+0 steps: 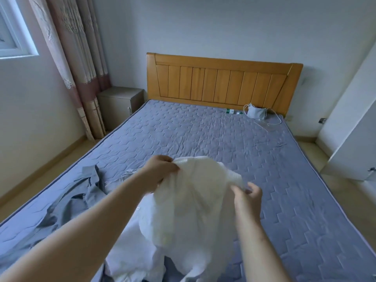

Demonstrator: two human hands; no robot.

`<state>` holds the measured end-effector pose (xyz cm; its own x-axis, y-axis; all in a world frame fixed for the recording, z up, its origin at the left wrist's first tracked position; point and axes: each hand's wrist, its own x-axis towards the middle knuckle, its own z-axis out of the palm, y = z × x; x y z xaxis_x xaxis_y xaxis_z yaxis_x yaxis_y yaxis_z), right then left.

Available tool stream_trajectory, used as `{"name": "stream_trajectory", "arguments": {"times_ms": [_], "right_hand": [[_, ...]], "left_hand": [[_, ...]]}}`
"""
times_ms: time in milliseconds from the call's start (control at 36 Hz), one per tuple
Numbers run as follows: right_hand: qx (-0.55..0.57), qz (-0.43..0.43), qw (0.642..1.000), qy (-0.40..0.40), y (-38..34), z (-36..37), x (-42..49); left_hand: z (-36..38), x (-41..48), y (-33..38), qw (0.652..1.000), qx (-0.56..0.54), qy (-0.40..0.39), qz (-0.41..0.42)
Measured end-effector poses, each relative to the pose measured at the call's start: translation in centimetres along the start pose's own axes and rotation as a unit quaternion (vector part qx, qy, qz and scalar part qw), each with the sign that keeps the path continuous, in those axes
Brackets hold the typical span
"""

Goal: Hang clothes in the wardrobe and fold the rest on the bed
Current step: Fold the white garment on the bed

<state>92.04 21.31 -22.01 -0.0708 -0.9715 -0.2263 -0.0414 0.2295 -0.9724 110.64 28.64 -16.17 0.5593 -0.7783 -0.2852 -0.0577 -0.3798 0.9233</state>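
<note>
A white textured garment point(195, 202) hangs in the air above the near end of the bed point(203, 135). My left hand point(158, 171) grips its upper left edge, fingers curled into the cloth. My right hand point(247, 197) pinches its upper right edge. Below it, more white cloth point(130, 255) lies crumpled on the mattress. A grey garment point(81, 194) lies spread on the bed to the left, partly under my left forearm.
A wooden headboard point(223, 82) stands at the far end. Near it lie a grey mask with white strings point(257, 113) and a small bottle point(233, 111). A bedside cabinet point(120, 102) and curtain point(81, 68) are at the left. A white wardrobe door point(354, 139) is at the right.
</note>
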Motion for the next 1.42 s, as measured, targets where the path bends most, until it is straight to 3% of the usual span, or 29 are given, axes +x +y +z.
{"name": "stream_trajectory", "arguments": {"times_ms": [56, 111, 167, 250, 333, 500, 583, 639, 778, 889, 972, 1056, 1195, 1306, 1361, 1417], "right_hand": [[-0.021, -0.049, 0.999, -0.004, 0.0, 0.8, -0.9], [0.013, -0.083, 0.995, -0.057, -0.5, 1.5, -2.4], [0.079, -0.077, 0.976, -0.189, -1.2, 2.1, -4.3], [0.078, -0.093, 0.916, -0.383, -1.4, 2.9, -6.2], [0.043, -0.117, 0.884, -0.451, -1.9, 4.0, -7.3], [0.024, -0.159, 0.945, -0.283, -3.4, 5.2, -7.0], [0.061, -0.146, 0.956, -0.249, -4.3, 5.0, -7.1], [0.067, -0.154, 0.959, -0.226, -4.8, 4.9, -6.7], [0.043, -0.174, 0.963, -0.199, -6.1, 4.8, -5.9], [0.075, -0.154, 0.964, -0.206, -7.2, 5.0, -6.2], [0.083, -0.166, 0.964, -0.191, -8.2, 4.5, -6.3], [0.100, -0.174, 0.967, -0.154, -9.1, 3.6, -5.7], [0.075, -0.148, 0.984, -0.060, -8.6, 1.9, -4.1], [-0.033, -0.110, 0.992, 0.045, -6.1, 1.2, -2.0], [-0.142, -0.109, 0.984, 0.021, -5.5, 1.5, -1.9], [-0.208, -0.140, 0.965, -0.075, -5.5, 2.0, -2.7]], "left_hand": [[-0.4, 0.1, 1.8, 0.997, -0.075, 0.015, -0.030], [-1.0, 0.0, 3.5, 0.988, -0.128, 0.004, -0.081], [-1.6, 0.2, 4.7, 0.977, -0.178, -0.009, -0.117], [-2.5, 0.9, 5.7, 0.958, -0.260, -0.004, -0.120], [-2.9, 0.6, 6.1, 0.955, -0.273, -0.013, -0.114], [-2.6, -1.0, 5.0, 0.964, -0.237, -0.048, -0.107], [-2.8, -1.1, 3.7, 0.975, -0.221, -0.020, -0.031], [-3.1, -1.6, 2.8, 0.978, -0.195, -0.062, 0.024], [-3.1, -3.7, 0.2, 0.965, 0.058, -0.186, 0.175], [0.0, -3.4, -2.4, 0.924, 0.207, -0.132, 0.293], [0.7, -2.2, -3.8, 0.939, 0.237, -0.055, 0.241], [0.0, -1.7, -5.3, 0.924, 0.322, -0.035, 0.204], [-2.1, -0.9, -4.9, 0.941, 0.296, 0.027, 0.160], [-3.1, -0.6, -2.0, 0.962, 0.219, 0.048, 0.154], [-3.2, -1.1, 0.1, 0.964, 0.196, 0.022, 0.178], [-3.0, -1.8, 2.0, 0.957, 0.198, -0.020, 0.211]]}}
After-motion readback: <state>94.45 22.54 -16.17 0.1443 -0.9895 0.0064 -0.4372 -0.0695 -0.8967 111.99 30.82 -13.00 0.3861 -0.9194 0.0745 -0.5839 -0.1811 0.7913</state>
